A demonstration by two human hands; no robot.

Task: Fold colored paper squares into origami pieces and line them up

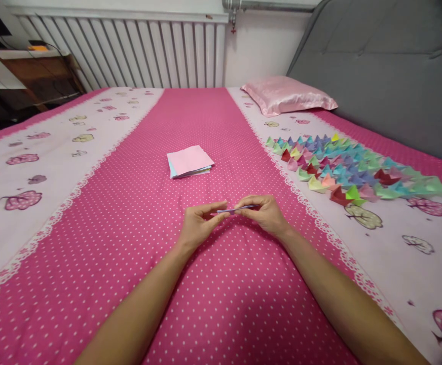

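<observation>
Between my two hands is a small folded paper (231, 210), pale purple and seen nearly edge-on. My left hand (203, 221) pinches its left end between thumb and fingers. At the other end, my right hand (263, 214) grips it the same way, hiding part of it. How the paper is folded cannot be made out from this angle. Just beyond my hands lies a stack of square paper sheets (190, 159), a pink one on top and light blue edges below.
Rows of small folded paper boats (342, 167) in many colours cover the bed's right side. Behind them lies a pink satin pillow (287, 95) by the grey headboard (388, 66). A white radiator (130, 50) lines the far wall. Beneath everything is a pink dotted bedspread (130, 213).
</observation>
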